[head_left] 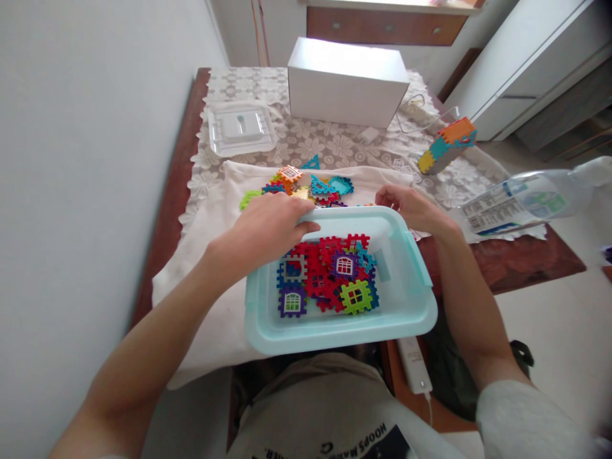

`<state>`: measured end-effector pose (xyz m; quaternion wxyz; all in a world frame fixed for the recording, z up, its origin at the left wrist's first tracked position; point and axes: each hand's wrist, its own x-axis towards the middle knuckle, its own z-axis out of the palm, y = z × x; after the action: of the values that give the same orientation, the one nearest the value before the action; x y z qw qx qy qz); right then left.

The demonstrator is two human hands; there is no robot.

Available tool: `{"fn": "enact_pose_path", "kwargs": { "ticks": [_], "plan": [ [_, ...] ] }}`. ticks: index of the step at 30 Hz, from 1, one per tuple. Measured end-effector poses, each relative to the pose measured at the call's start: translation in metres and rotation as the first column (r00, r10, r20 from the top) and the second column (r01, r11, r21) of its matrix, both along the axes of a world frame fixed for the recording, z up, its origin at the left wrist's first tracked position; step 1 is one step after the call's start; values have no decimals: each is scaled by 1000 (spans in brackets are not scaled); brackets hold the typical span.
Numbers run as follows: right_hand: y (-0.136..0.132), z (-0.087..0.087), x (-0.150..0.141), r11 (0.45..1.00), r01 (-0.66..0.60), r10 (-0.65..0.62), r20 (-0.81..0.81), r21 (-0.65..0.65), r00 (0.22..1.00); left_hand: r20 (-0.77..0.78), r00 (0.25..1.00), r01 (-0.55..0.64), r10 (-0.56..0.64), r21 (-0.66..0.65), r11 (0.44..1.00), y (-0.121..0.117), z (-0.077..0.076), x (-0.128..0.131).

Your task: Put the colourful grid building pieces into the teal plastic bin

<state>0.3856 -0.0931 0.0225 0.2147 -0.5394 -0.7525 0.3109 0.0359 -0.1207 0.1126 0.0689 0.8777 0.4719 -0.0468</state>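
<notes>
A light-blue plastic bin sits tilted at the table's front edge, close to my body. In it lie red, blue, purple and grey interlocking building pieces, with a green window piece on top. My left hand grips the bin's far rim, thumb inside and fingers over the outside. Beyond the rim, a pile of mixed interlocking pieces rests on a white cloth. My right hand is behind the bin's far right corner, fingers curled down near the cloth; whatever is in them is hidden.
A clear lid lies at the back left, beside a large white box. At the right stand an assembled block of pieces and a big plastic bottle, leaning near my right forearm. A white power strip lies below the table edge.
</notes>
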Motion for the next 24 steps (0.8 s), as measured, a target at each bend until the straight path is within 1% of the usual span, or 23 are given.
{"fn": "enact_pose_path", "kwargs": {
  "ticks": [3, 6, 8, 9, 10, 12, 14, 15, 16, 20, 22, 24],
  "plan": [
    [6, -4, 0, 989, 139, -127, -186, 53, 974, 0, 1000, 4, -4, 5, 1000, -1, 0, 0],
    [7, -3, -6, 941, 318, -255, -378, 113, 890, -1, 1000, 7, -7, 4, 1000, -1, 0, 0],
    [3, 1, -13, 912, 388, -279, -494, 133, 824, -1, 1000, 2, -2, 2, 1000, -2, 1, 0],
    [-1, 3, -16, 912, 388, -262, -543, 131, 798, -2, 1000, 0, 0, 0, 1000, -2, 2, 0],
    [-5, 5, -19, 927, 355, -222, -583, 123, 781, -3, 1000, -2, 2, 0, 1000, -2, 2, 0],
    [-12, 9, -24, 975, 196, -90, -617, 106, 782, -3, 1000, 1, -1, -1, 1000, -1, 1, 0],
    [-18, 12, -27, 996, 40, 17, -583, 84, 812, -4, 1000, 4, -4, -1, 1000, -1, 1, 0],
    [-19, 12, -28, 997, 11, 37, -553, 83, 832, -7, 1000, 4, -4, 0, 1000, -1, 0, 0],
    [-19, 12, -28, 996, 18, 33, -519, 92, 854, -10, 1000, 3, -3, 3, 1000, -1, 0, 0],
    [-15, 9, -24, 980, 111, -47, -353, 164, 934, -19, 1000, -2, 2, 4, 1000, 0, 0, 1],
    [-20, 5, -18, 975, 125, -81, -234, 182, 969, -11, 1000, -6, 6, 0, 1000, 0, 0, 1],
    [-31, -3, -9, 973, 105, -80, -125, 204, 989, 3, 1000, -4, 4, -5, 1000, -1, 0, 0]
  ]
}}
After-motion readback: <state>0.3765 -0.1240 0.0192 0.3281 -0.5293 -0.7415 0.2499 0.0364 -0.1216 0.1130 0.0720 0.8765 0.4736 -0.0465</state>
